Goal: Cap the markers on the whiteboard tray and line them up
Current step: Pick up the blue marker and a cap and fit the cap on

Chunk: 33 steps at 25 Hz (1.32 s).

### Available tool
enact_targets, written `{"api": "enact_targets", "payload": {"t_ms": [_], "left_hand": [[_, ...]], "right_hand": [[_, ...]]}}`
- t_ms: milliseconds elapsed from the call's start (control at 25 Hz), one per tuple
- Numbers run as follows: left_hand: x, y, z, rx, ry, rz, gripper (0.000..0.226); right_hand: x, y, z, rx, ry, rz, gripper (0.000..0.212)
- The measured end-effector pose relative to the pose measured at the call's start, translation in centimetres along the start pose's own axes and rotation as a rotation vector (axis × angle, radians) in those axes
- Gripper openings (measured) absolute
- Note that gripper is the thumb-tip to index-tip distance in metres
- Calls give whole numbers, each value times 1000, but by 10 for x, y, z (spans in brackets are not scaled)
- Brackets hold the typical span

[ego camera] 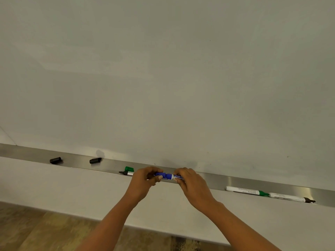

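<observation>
A blue marker (170, 176) is held just above the metal whiteboard tray (219, 180). My left hand (145, 180) pinches its blue cap (160, 175), which sits on the marker's left end; my right hand (190, 183) grips the white barrel. Behind my left hand an uncapped black marker (126, 173) lies in the tray, tip pointing left, with a loose green cap (129, 169) beside it. Two loose black caps (56, 160) (95, 160) lie further left. To the right lie an uncapped green marker (246, 191) and an uncapped black one (291, 198), end to end.
The whiteboard (163, 78) fills the view above the tray. Below the tray is a pale wall panel (72, 189), then a wooden floor (36, 232) at the lower left.
</observation>
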<state>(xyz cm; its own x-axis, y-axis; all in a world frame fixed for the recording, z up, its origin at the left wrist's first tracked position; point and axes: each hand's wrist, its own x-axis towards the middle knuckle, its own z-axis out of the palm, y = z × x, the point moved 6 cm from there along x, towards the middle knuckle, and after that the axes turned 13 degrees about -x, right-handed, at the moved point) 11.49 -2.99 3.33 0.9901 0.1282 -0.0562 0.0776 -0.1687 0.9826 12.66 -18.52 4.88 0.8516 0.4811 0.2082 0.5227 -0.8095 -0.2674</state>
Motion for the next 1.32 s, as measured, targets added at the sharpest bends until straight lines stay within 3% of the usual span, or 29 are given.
{"api": "enact_targets", "payload": {"t_ms": [360, 520, 960, 1320], "left_hand": [[-12, -1, 2, -457, 302, -111, 21], [-14, 12, -1, -494, 392, -64, 25], [-17, 27, 3, -592, 322, -103, 23], [-13, 33, 2, -576, 294, -75, 20]], "right_hand": [[0, -18, -1, 139, 28, 14, 20], [0, -32, -6, 150, 127, 38, 28], [-5, -45, -15, 177, 124, 142, 34], [2, -37, -14, 493, 5, 288, 25]]}}
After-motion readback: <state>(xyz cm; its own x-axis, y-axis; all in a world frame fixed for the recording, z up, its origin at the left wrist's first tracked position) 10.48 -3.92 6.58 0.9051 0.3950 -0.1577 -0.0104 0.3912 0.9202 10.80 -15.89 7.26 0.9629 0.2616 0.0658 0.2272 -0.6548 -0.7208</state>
